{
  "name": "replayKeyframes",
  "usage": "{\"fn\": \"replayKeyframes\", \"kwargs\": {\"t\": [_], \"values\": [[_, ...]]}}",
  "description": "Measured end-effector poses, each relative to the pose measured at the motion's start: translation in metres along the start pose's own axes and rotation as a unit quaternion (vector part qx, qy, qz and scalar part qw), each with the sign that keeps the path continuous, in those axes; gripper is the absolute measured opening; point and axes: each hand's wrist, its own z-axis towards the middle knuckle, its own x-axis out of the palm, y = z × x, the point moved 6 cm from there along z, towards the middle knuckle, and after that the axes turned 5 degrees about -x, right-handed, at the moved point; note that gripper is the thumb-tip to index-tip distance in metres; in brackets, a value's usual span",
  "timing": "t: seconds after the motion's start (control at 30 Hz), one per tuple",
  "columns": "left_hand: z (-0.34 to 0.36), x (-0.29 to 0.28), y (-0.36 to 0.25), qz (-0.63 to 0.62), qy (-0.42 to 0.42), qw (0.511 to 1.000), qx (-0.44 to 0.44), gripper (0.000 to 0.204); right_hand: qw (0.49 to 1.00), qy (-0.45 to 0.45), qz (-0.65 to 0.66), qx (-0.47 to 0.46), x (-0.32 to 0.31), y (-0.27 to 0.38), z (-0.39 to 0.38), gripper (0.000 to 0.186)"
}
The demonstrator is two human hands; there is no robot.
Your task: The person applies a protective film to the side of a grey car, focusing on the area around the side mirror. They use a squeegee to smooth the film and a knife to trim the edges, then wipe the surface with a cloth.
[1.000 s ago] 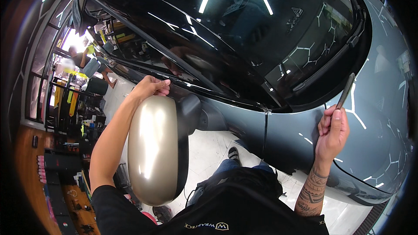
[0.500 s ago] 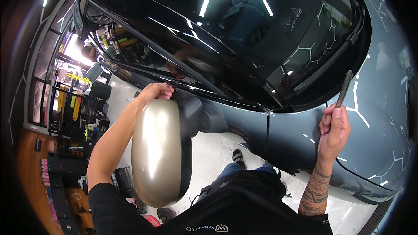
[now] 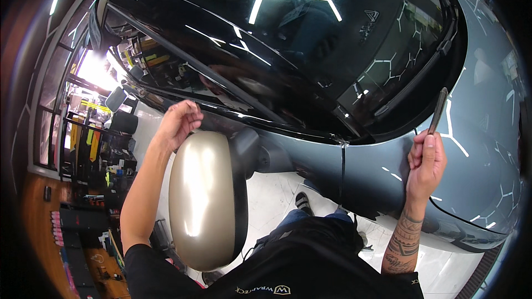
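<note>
My left hand point(image 3: 178, 124) hovers beside the top end of the door mirror, between it and the side window. Its fingers are curled in, and anything pinched there is too small to make out. The mirror housing point(image 3: 200, 199) is glossy champagne-gold, with a black base point(image 3: 246, 149) joining it to the car. Over the front fender, my right hand point(image 3: 425, 169) grips a slim dark tool point(image 3: 438, 112), apparently a utility knife, with its far end pointing up and away toward the windshield.
The grey-blue car body point(image 3: 377, 169) curves along the right, below a dark windshield point(image 3: 332, 39) reflecting hexagonal lights. A dark side window point(image 3: 166, 61) lies beyond the mirror. Shelving with tools point(image 3: 94, 127) stands at the left. My sandalled foot point(image 3: 303, 202) rests on the white floor.
My left hand has drawn back a little to the left, away from the window edge, and more of its fingers show. My right hand and the tool stay nearly in place.
</note>
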Motion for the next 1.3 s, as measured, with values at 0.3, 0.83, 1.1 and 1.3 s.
{"fn": "replayKeyframes", "kwargs": {"t": [0.3,0.83,1.1,1.3], "values": [[-0.015,0.037,-0.053,0.090,0.052,0.991,0.082,0.012,1.000,-0.004,0.005,0.002,-0.001,-0.001,-0.001,0.030],[-0.038,0.029,-0.088,0.634,-0.079,0.761,0.116,0.014,0.999,0.013,0.030,0.000,0.002,0.001,-0.003,0.030],[-0.020,-0.018,-0.041,0.448,-0.128,0.817,0.340,0.020,1.000,0.012,0.000,0.010,0.003,0.001,-0.001,0.029],[-0.043,-0.078,-0.003,0.044,0.046,0.960,0.273,0.020,1.000,0.004,0.012,0.013,-0.002,-0.006,-0.002,0.027]]}}
